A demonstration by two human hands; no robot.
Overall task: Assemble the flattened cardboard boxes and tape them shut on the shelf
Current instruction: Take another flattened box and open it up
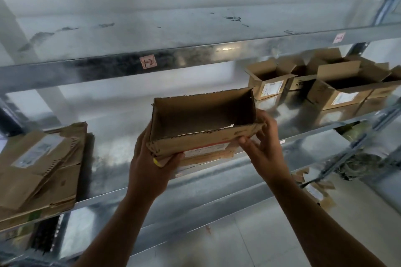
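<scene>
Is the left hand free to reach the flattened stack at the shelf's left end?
Probably not yet: the left hand grips the open box. The way to the flattened stack looks unobstructed once it lets go.

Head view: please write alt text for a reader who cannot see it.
A left hand and a right hand hold an opened brown cardboard box by its ends at a shiny metal shelf. Flattened brown cardboard boxes lie at left; open brown boxes stand at right.
</scene>
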